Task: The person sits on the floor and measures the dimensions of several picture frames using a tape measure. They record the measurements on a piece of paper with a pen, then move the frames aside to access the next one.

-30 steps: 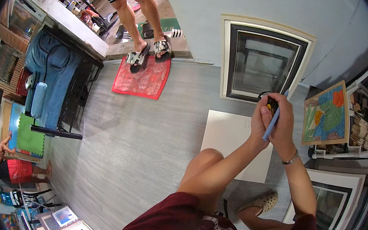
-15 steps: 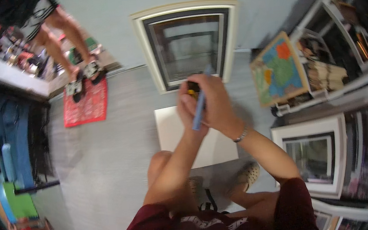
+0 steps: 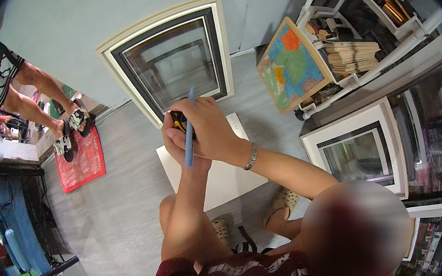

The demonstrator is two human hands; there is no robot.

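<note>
My left hand (image 3: 172, 144) is closed around a black and yellow tape measure (image 3: 178, 121), held out over the floor in front of me. My right hand (image 3: 219, 133) presses against it from the other side, with a light blue pen (image 3: 188, 151) caught in its fingers, standing nearly upright in the picture. Part of the tape measure is covered by fingers. Beneath both hands a white rectangular board (image 3: 226, 185) lies flat on the grey floor. Just beyond it, a cream picture frame (image 3: 224, 46) with a dark inner border and glass leans on the wall.
On the right, a colourful painting (image 3: 293, 65) leans against a white shelf rack (image 3: 355, 78). A white-matted frame (image 3: 394, 146) stands nearer. At the far left, a person's legs in sandals (image 3: 80, 118) stand on a red mat (image 3: 82, 163). My shoe (image 3: 283, 202) is beside the board.
My view has turned, so the leaning frame and hands sit further left in the picture. Both hands stay together, still holding the tape measure and the pen.
</note>
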